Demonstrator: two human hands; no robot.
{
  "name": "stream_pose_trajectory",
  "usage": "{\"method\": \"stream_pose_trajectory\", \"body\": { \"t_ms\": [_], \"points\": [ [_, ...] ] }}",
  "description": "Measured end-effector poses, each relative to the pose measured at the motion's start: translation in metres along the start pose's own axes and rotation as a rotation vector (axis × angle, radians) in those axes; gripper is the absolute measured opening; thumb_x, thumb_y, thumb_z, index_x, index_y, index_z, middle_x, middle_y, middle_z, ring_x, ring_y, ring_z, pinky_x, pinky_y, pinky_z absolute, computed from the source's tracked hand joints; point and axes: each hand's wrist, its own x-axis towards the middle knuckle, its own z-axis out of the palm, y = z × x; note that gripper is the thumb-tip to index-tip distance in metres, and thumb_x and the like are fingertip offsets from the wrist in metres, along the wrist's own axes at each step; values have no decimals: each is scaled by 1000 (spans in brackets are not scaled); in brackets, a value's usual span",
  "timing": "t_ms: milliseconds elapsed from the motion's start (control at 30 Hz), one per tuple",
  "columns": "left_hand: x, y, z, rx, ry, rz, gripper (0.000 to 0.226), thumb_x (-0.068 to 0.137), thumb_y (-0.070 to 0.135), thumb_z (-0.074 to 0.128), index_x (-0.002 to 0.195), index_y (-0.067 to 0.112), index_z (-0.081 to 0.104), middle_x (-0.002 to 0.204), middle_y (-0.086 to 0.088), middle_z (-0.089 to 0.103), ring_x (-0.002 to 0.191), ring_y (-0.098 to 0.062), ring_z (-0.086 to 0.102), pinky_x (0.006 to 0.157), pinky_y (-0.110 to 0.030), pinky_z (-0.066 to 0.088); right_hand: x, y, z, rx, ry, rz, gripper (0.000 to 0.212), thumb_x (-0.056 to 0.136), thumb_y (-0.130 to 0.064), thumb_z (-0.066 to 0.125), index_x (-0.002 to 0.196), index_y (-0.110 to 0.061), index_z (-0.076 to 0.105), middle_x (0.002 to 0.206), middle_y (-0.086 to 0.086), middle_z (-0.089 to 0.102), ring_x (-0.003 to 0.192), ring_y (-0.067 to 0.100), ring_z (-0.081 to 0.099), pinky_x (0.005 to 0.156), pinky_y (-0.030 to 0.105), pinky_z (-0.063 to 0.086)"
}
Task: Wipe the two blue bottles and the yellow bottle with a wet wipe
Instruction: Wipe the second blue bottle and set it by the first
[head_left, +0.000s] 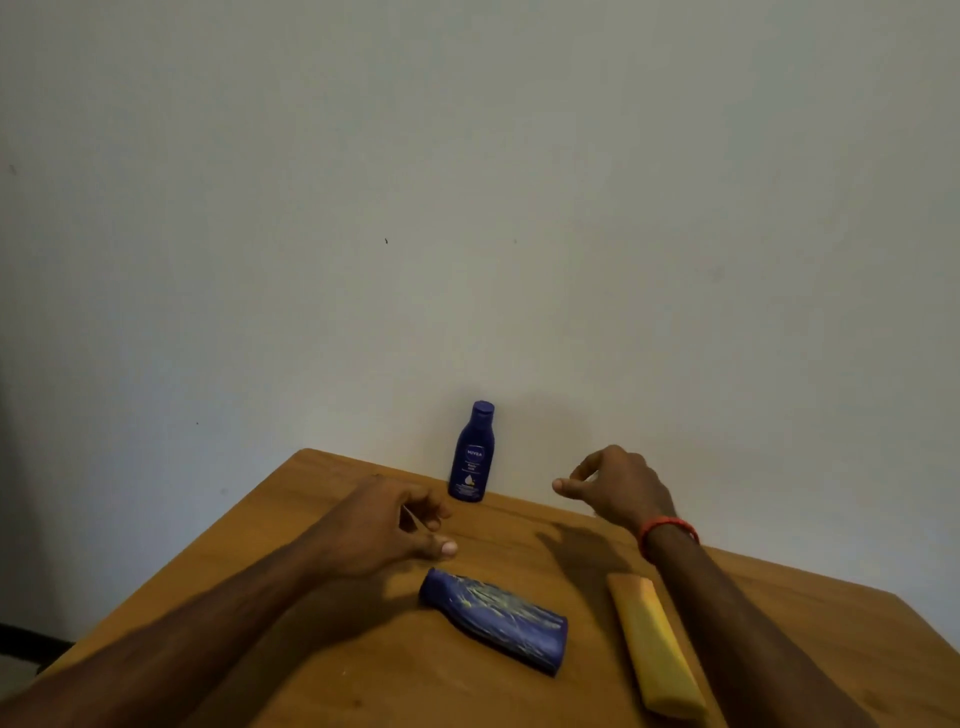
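One blue bottle (473, 453) stands upright at the table's far edge, against the wall. A second blue bottle (496, 618) with yellowish streaks lies on its side near the middle of the table. To its right lies a yellow bottle (655, 644), lengthwise toward me. My left hand (389, 522) hovers over the table just left of the upright bottle, fingers loosely curled and holding nothing. My right hand (613, 486) hovers to the right of that bottle, fingers relaxed and empty. No wipe is in view.
The wooden table (322, 670) stands with its far corner against a plain pale wall (467, 182). Its left edge runs diagonally down to the lower left. A red band circles my right wrist (667, 529).
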Motion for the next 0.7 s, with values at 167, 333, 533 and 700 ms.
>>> {"method": "stream_pose_trajectory", "body": {
  "t_ms": [167, 333, 533, 700],
  "points": [
    [-4, 0, 5, 168, -173, -72, 67, 79, 32, 82, 137, 33, 51, 133, 10, 57, 109, -6, 57, 89, -24, 52, -45, 14, -32, 95, -45, 1, 39, 73, -58, 76, 90, -23, 75, 99, 1, 73, 86, 14, 65, 79, 37, 57],
    [-16, -10, 27, 283, -204, -173, 69, 79, 32, 81, 139, 35, 48, 142, 7, 53, 122, -12, 54, 101, -35, 51, -89, 7, -51, 153, -82, -41, 38, 75, -54, 76, 95, -21, 75, 99, 0, 71, 89, 12, 61, 63, 21, 45],
    [-24, -2, 39, 243, -131, -176, 43, 85, 26, 75, 125, 26, 58, 127, 3, 60, 111, -12, 57, 96, -35, 53, -123, 4, -59, 213, -98, -65, 38, 78, -49, 74, 105, -24, 72, 106, -3, 67, 91, 11, 60, 60, 14, 41],
    [-35, 1, 41, 126, -94, -164, 25, 86, 17, 73, 105, 26, 59, 111, 2, 63, 99, -11, 60, 85, -29, 56, -152, -1, -57, 412, -181, -2, 25, 98, -30, 54, 118, -21, 66, 116, -4, 63, 95, 9, 59, 70, 24, 49]
  ]
}}
